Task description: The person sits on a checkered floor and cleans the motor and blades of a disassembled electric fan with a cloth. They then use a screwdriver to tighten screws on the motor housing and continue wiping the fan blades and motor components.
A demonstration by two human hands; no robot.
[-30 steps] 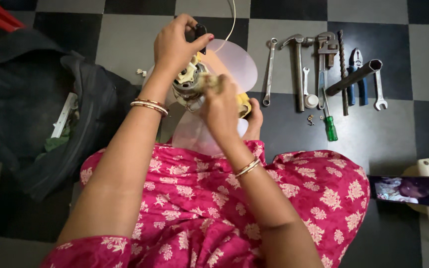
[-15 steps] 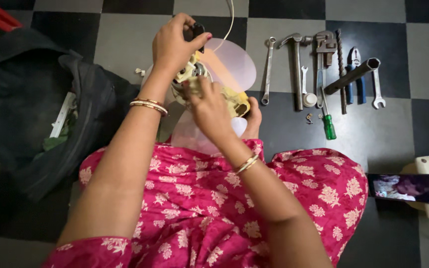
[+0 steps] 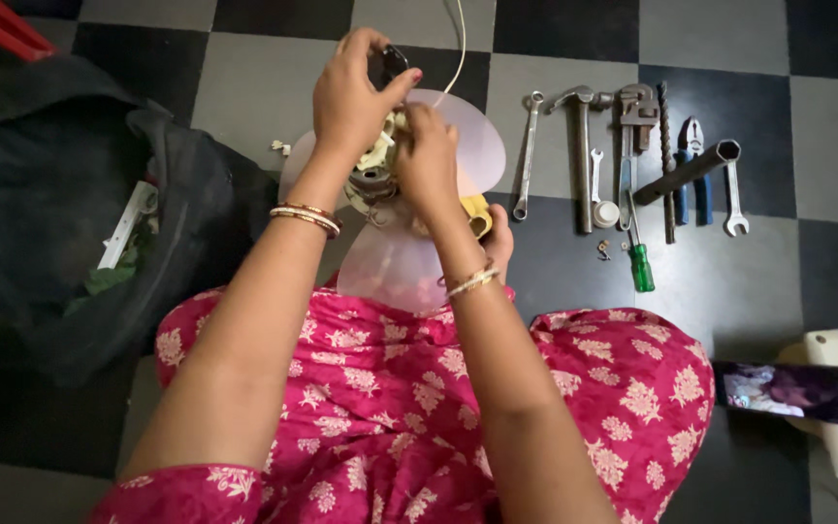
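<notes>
Both hands [image 3: 356, 97] [image 3: 429, 160] grip motor [image 3: 377, 165] — tools [image 3: 632, 165] well apart.

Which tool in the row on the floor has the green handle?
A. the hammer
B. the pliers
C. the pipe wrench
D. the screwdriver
D: the screwdriver ends in a green handle, while the pliers have blue grips and the hammer and pipe wrench look plain metal.

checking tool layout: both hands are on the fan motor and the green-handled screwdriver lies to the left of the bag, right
Not quite. In the head view both hands, left hand and right hand, are on the fan motor, but the green-handled screwdriver lies among the tools, on the opposite side from the dark bag.
</notes>
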